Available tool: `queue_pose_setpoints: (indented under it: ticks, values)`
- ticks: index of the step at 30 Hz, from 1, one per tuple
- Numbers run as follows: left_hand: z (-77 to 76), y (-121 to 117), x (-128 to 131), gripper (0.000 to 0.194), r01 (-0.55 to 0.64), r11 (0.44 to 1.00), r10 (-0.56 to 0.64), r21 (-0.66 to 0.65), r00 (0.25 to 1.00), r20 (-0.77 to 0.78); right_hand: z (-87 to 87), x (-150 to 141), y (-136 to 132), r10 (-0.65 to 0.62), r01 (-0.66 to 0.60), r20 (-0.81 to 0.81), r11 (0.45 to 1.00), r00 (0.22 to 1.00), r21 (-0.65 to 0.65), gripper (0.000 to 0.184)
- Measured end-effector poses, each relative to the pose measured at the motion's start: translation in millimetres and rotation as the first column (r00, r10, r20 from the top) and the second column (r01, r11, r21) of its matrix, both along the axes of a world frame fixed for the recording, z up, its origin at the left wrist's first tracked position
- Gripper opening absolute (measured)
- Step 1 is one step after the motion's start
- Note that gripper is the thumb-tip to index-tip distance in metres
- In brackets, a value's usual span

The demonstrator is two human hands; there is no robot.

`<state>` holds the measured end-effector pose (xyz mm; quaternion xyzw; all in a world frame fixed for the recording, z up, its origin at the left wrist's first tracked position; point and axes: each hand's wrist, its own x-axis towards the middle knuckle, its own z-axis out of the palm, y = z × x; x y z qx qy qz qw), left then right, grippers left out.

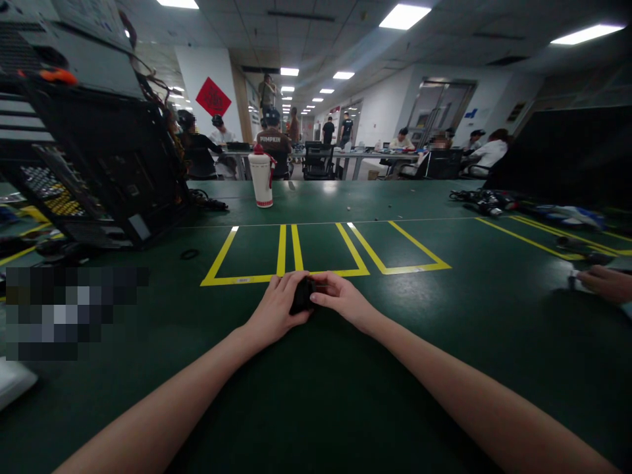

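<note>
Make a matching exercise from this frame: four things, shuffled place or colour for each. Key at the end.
Things:
1. Dark object
2. Cup
3. Tape outlines
4. Diamond-shaped sign

Place or colour:
A. Yellow, flat on the green table
B. Red, up in the background
C. Between the person's left hand and right hand
D. White with a red lid, standing beyond the hands

Pairs: 1-C, 2-D, 3-A, 4-B
</note>
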<state>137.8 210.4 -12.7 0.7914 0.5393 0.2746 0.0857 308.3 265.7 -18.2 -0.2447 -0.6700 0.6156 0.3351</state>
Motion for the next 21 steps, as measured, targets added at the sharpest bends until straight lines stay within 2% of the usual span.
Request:
queue_pose_setpoints:
  ticks: [4, 10, 16, 21]
  values:
    - [0.3, 0.1, -0.4, 0.059, -0.003, 1.0, 0.003, 0.004, 1.0, -0.009, -2.2, -0.3, -0.3, 0.045, -0.045, -0.066, 0.999, 0.997, 0.001, 0.04]
    - [-0.8, 1.9, 0.3, 0.059, -0.005, 1.0, 0.005, 0.031, 1.0, -0.013, 2.2, -1.3, -3.5, -0.009, 0.01, -0.05, 1.0, 0.999, 0.018, 0.023]
    - [0.2, 0.6, 0.3, 0.058, -0.003, 1.0, 0.003, 0.001, 1.0, -0.005, 1.2, -0.1, -2.0, -0.021, 0.021, 0.013, 1.0, 1.0, 0.019, 0.033]
    - [1.5, -0.3, 1.0, 0.058, 0.004, 1.0, -0.004, 0.017, 1.0, -0.015, -2.1, -1.1, -1.6, 0.039, -0.039, -0.076, 0.999, 0.996, -0.001, 0.038]
